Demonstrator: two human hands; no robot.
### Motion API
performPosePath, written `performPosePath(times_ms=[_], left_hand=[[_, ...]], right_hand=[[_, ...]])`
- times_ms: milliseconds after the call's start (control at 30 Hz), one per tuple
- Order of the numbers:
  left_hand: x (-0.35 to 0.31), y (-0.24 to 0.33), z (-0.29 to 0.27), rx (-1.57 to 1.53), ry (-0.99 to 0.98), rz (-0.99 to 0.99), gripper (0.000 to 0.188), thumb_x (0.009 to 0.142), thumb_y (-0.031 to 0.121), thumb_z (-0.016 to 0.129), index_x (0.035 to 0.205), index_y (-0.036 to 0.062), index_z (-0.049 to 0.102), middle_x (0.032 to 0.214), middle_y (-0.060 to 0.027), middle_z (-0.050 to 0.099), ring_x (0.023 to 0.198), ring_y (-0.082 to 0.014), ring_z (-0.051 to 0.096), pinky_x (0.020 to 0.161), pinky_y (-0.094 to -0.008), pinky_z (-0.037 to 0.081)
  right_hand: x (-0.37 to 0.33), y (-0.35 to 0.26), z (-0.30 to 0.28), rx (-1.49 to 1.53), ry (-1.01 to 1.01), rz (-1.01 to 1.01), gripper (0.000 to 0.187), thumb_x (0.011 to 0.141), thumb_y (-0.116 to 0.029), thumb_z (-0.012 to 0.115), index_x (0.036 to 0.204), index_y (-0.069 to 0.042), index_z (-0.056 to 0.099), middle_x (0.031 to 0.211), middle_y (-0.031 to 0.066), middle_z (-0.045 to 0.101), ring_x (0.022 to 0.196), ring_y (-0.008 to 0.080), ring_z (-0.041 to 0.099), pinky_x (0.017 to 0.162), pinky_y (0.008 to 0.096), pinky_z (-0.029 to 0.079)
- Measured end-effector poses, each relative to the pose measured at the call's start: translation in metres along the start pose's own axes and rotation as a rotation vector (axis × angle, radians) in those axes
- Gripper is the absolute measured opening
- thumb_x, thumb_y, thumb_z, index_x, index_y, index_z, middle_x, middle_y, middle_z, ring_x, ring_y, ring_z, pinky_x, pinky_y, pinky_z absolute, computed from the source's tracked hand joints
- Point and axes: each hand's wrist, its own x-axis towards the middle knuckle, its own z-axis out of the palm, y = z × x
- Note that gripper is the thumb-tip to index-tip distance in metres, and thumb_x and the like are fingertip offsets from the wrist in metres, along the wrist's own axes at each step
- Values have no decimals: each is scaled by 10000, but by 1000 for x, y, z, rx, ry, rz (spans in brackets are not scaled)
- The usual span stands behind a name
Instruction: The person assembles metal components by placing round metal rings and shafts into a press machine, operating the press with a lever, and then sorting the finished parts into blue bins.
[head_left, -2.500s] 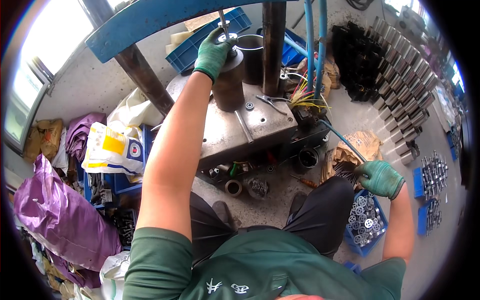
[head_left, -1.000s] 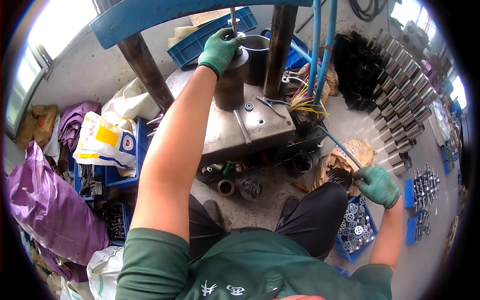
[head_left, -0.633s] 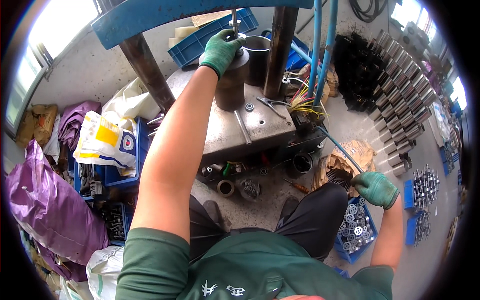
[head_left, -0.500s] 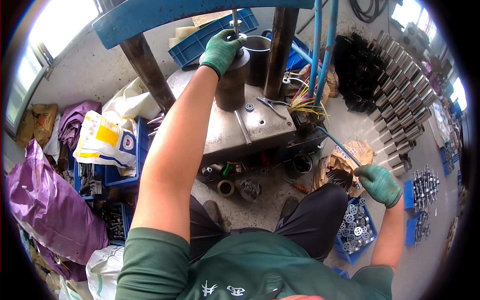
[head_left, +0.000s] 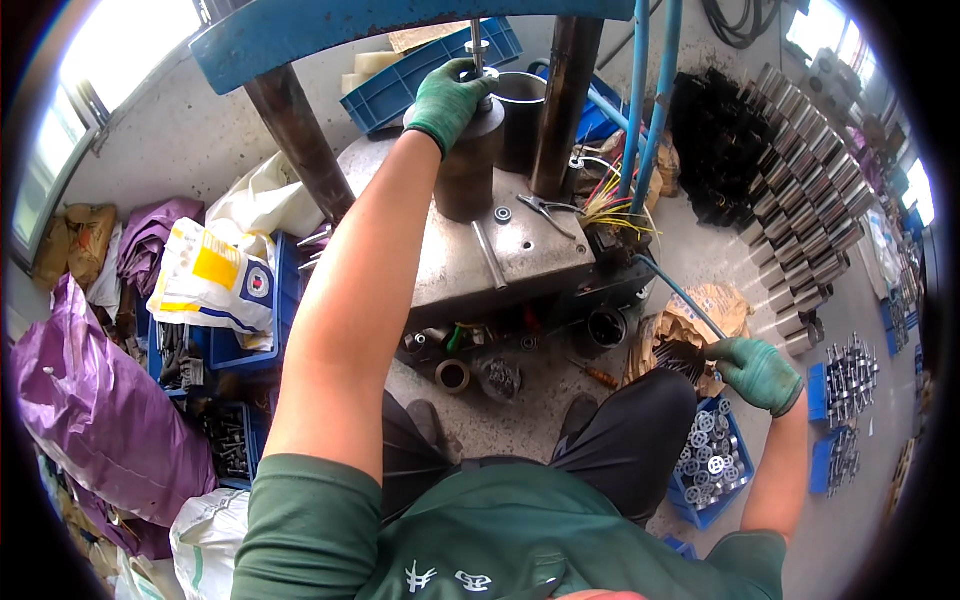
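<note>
My left hand (head_left: 446,103), in a green knit glove, closes round the lower part of an upright metal shaft (head_left: 477,45). It rests above a thick dark steel cylinder (head_left: 465,180) standing on the press table (head_left: 440,265). The fingertips and the shaft's lower end are partly hidden. My right hand (head_left: 760,376), gloved alike, grips the end of a long blue lever (head_left: 685,298) that slants down from the table's right side. A short metal rod (head_left: 489,255), a small ring (head_left: 503,214) and pliers (head_left: 545,212) lie on the table before the cylinder.
A blue press crossbeam (head_left: 400,35) spans overhead between dark posts (head_left: 300,140). An open dark cylinder (head_left: 520,130) stands behind. By my right knee sits a blue bin (head_left: 712,462) of round metal parts; stacked metal sleeves (head_left: 810,190) stand at right, a purple sack (head_left: 105,410) at left.
The view has shifted very slightly. Both hands keep their holds on the shaft and the lever, with hardly any visible movement.
</note>
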Motion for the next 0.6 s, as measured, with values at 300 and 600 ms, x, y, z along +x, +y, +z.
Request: performPosePath(times_ms=[300, 600], left_hand=[[1, 1, 0, -5, 5, -2, 368, 942, 113, 828, 1278, 14, 715, 946, -45, 742, 743, -98, 681, 705, -249, 598], [3, 0, -2, 14, 4, -14, 361, 939, 120, 834, 1264, 11, 718, 1000, -42, 746, 796, -101, 689, 748, -255, 605]], right_hand=[[2, -11, -1, -93, -87, -12, 319, 964, -165, 623, 1225, -28, 744, 1161, 213, 748, 1062, 396, 714, 956, 460, 563], [59, -12, -51, -127, 1017, -127, 190, 996, -138, 724, 1141, -17, 742, 1051, 169, 764, 922, 278, 745, 846, 374, 591]])
